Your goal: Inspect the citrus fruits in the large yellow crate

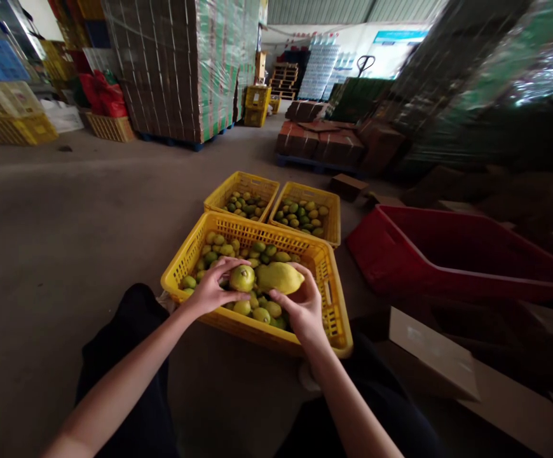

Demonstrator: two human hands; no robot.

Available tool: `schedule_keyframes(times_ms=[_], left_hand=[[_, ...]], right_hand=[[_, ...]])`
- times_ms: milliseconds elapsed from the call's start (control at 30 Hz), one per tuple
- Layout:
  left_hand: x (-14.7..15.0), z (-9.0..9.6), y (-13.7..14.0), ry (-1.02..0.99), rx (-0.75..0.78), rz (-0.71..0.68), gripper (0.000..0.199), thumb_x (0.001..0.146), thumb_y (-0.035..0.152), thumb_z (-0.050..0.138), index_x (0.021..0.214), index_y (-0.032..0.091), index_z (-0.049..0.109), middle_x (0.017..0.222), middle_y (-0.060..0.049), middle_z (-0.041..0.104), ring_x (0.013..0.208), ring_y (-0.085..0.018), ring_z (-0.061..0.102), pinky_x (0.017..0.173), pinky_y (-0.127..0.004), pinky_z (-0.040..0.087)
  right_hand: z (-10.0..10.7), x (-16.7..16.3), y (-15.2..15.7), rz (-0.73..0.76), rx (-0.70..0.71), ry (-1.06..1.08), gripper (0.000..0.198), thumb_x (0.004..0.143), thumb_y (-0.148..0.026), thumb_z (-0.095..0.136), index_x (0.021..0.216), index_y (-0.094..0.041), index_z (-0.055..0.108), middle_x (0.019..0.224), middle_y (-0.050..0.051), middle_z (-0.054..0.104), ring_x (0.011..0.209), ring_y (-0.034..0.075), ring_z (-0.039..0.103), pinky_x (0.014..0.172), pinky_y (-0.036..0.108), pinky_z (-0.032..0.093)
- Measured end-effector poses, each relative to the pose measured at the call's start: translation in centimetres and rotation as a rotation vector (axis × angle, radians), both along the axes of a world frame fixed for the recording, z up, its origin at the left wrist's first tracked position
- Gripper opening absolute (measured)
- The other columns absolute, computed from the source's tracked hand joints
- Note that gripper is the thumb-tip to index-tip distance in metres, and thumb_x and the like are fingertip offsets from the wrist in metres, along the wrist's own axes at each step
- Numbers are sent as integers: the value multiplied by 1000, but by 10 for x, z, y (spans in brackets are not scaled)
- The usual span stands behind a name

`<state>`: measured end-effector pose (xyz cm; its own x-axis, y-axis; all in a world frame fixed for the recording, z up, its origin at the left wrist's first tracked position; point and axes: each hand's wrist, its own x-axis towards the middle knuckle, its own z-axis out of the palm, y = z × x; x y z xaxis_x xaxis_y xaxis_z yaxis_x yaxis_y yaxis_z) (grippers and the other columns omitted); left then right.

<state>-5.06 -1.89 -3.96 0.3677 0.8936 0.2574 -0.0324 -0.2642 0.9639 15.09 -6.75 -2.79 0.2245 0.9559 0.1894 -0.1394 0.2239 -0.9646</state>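
My left hand (219,286) is closed around a roundish yellow-green lemon (242,278), thumb below and fingers above. In my right hand (307,302) is a larger, longer yellow lemon (279,278), gripped between thumb and fingers with its pointed end to the right. The two fruits are side by side, close together; whether they touch I cannot tell. Both are held over a yellow plastic crate (338,318) that contains many green and yellow lemons (261,315).
Behind the near crate stand a left yellow crate (210,202) and a right yellow crate (336,219), both holding lemons. A red tub (376,254) is to the right, with an opened cardboard box (433,350) nearer. Wrapped pallet stacks (162,70) rise at the back.
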Motion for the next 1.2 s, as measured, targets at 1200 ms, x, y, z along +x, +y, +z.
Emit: schedule_keyframes(times_ms=[1200], left_hand=[[1, 9, -2, 66, 34, -56, 58, 65, 38, 90, 119, 29, 71, 120, -8, 59, 121, -27, 56, 100, -40, 50]], right_hand=[[-13, 9, -9, 80, 90, -339, 60, 61, -33, 93, 117, -28, 72, 114, 8, 70, 109, 29, 64, 98, 44, 52]])
